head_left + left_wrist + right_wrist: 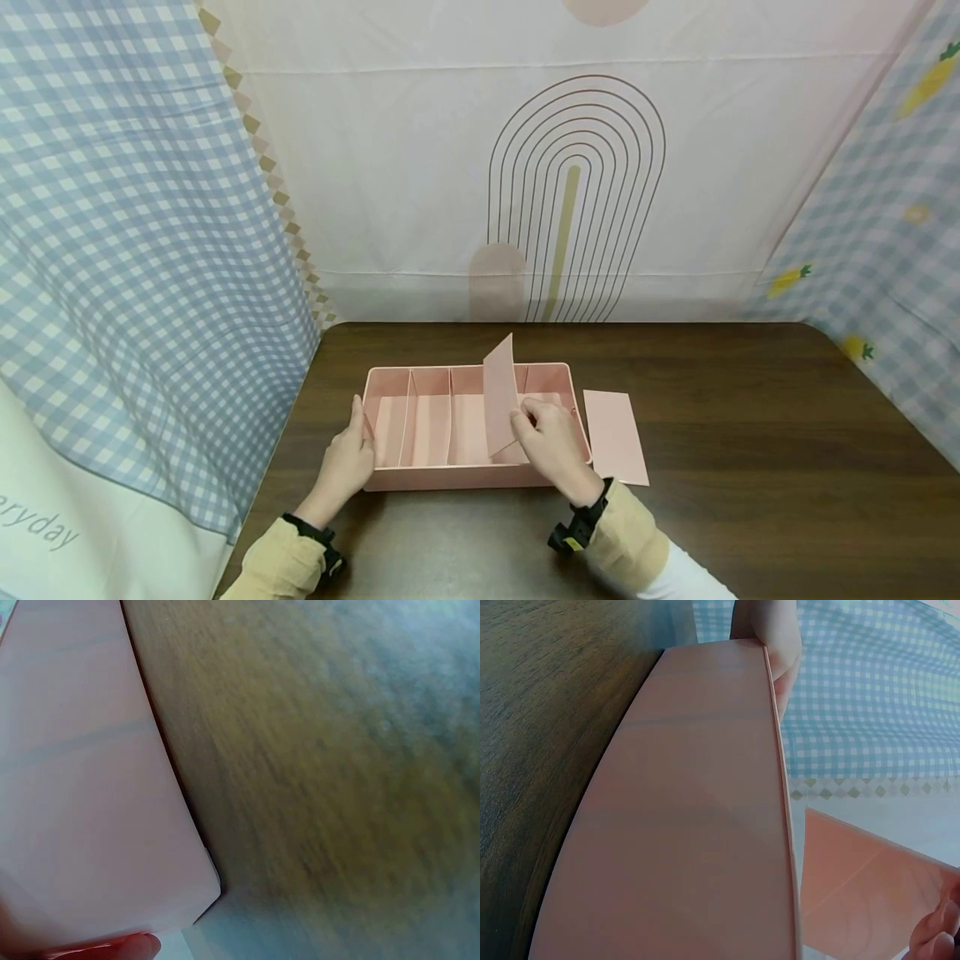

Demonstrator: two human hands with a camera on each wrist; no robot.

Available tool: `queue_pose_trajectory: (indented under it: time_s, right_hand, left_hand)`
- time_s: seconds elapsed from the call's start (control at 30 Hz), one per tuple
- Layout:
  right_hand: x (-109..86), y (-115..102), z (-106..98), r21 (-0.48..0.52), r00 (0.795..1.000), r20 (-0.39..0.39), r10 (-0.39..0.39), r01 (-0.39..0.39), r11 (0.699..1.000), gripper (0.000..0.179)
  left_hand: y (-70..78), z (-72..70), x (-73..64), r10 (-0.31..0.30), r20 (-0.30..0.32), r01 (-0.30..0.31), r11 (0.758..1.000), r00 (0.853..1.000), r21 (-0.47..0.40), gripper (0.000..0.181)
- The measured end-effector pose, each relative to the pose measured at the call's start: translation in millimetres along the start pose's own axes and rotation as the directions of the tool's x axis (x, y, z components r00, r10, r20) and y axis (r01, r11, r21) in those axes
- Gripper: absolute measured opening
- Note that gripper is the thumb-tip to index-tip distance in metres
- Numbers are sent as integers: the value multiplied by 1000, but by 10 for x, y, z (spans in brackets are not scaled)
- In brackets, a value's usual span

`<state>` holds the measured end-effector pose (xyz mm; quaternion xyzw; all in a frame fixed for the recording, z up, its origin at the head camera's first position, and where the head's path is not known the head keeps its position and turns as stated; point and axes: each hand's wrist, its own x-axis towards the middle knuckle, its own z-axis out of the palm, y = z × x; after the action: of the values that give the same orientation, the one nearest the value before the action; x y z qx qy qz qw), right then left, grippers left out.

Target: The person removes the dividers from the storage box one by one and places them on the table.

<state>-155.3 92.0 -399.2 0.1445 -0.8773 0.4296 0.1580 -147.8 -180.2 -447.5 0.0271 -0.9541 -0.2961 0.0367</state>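
A long pink divided storage box [468, 478] sits on the table, with several thin partitions standing across its inside. My left hand [350, 454] holds its left end, fingers along the outer end wall. In the left wrist view, a fingertip [141, 946] shows at that end. My right hand [551, 433] pinches a thin pink divider panel [498, 400] by its right edge. The panel stands upright and slanted over the box's right half, its upper corner rising above the back rim. In the right wrist view, the panel is beyond the box's front wall.
A second flat pink panel [617, 437] lies on the dark wooden table [735, 450], just right of the box. A white patterned cloth [405, 192] hangs behind the table. Blue checked cloths hang at the left [150, 208] and right [900, 275].
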Motion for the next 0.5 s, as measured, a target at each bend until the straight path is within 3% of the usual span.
queue_pose_trajectory:
  time_s: [0.5]
  right_hand:
    - [-15,56,-68,2,997,31,71,-71,997,36]
  left_hand:
    - [1,-4,2,-13,10,13,1000,1000,-1,57]
